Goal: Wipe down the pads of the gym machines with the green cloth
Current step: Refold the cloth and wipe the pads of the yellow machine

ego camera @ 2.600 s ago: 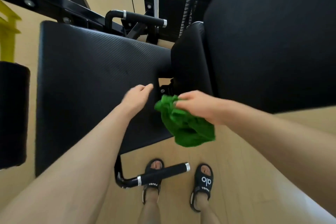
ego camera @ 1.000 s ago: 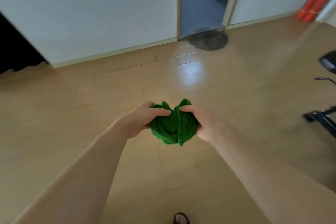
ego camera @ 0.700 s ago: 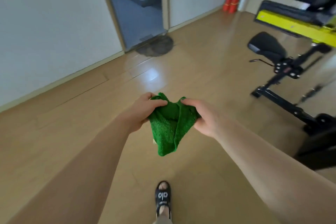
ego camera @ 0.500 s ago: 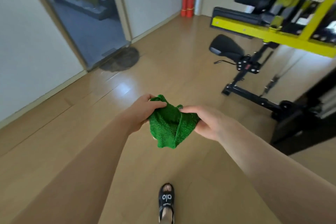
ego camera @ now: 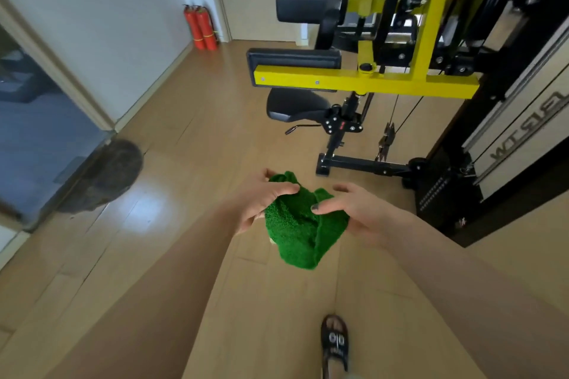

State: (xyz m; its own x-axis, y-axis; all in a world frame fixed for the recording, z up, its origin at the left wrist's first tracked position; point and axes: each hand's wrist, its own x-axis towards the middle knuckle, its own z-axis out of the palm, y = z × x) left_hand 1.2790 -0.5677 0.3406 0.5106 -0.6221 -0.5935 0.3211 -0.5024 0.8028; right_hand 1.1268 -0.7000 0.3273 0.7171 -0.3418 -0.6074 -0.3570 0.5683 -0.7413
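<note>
Ahead, yellow machine now nearer (pads unwiped), both hands gripping green cloth.

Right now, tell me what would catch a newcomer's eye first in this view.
The green cloth stands out at centre, bunched between the left hand and the right hand above the wooden floor. Behind it, to the upper right, the bright yellow frame of a gym machine carries a black flat pad and a black roller pad. Two red fire extinguishers stand against the far wall.
</note>
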